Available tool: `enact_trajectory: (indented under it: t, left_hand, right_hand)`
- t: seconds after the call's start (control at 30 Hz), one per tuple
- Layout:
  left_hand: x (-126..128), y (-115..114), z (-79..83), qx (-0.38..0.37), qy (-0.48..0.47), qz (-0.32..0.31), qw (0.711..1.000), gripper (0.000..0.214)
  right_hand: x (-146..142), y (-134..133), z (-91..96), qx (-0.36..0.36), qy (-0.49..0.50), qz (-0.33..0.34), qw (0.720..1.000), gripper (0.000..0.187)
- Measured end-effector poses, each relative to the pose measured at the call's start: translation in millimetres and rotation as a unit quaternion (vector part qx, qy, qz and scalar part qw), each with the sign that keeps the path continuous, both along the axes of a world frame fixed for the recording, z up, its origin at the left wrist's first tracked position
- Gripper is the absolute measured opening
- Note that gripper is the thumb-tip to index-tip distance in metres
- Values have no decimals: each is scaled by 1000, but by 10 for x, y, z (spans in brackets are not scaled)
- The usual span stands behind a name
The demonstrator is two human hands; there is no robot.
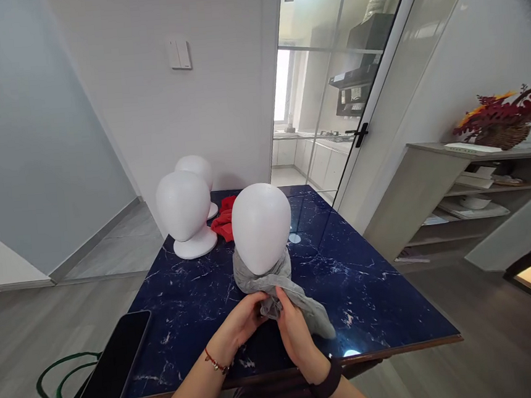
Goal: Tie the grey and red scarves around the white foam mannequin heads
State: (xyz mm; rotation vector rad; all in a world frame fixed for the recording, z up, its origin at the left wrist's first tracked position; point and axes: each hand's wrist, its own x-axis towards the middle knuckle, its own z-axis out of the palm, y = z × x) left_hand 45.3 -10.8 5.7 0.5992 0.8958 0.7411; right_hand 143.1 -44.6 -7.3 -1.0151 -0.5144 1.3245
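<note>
Near the front edge of the bench (371, 295), the left hand (248, 317) and right hand (294, 329) both pinched a gray scarf (302, 293), which wrapped the neck of a white dummy head (262, 227). Two other dummy heads (185, 206) stood toward the far left corner, beside a red cloth (223, 221).
</note>
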Motion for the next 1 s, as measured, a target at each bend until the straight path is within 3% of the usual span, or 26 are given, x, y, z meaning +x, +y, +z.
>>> enact_trajectory:
  t: [0.13, 0.3, 0.4, 0.57, 0.63, 0.7, 0.77, 0.87, 0.93, 1.0]
  left_hand:
    - [48, 16, -19, 77, 44, -20, 996, 23]
    - [31, 77, -114, 213, 148, 35, 965, 15]
    - [-8, 52, -79, 225, 176, 53, 957, 16]
    - [-19, -95, 121, 155, 94, 82, 980, 22]
    - [-10, -133, 175, 137, 51, 93, 985, 21]
    - [-4, -138, 188, 116, 23, 105, 987, 19]
    - [-2, -116, 168, 79, 4, 126, 989, 18]
    - [-4, -55, 111, -20, -30, 144, 989, 15]
    - [-9, -9, 74, -96, -52, 117, 987, 13]
    - [-13, 36, 39, -142, -62, 68, 986, 13]
  right_hand:
    - [13, -39, 73, -5, 37, 6, 999, 51]
    - [140, -141, 124, -67, 46, 27, 996, 53]
    - [242, -200, 90, -109, 61, 17, 992, 47]
    - [350, -185, -82, -155, 74, 7, 985, 29]
    - [379, -168, -133, -158, 22, 50, 986, 27]
    - [415, -171, -145, -123, -104, 95, 982, 31]
    - [464, -194, -123, -62, -286, 47, 955, 33]
    - [549, -221, -86, -9, -481, -97, 871, 37]
    - [602, -205, -94, 5, -511, -90, 855, 57]
    - [649, -158, -133, 10, -506, -32, 862, 67]
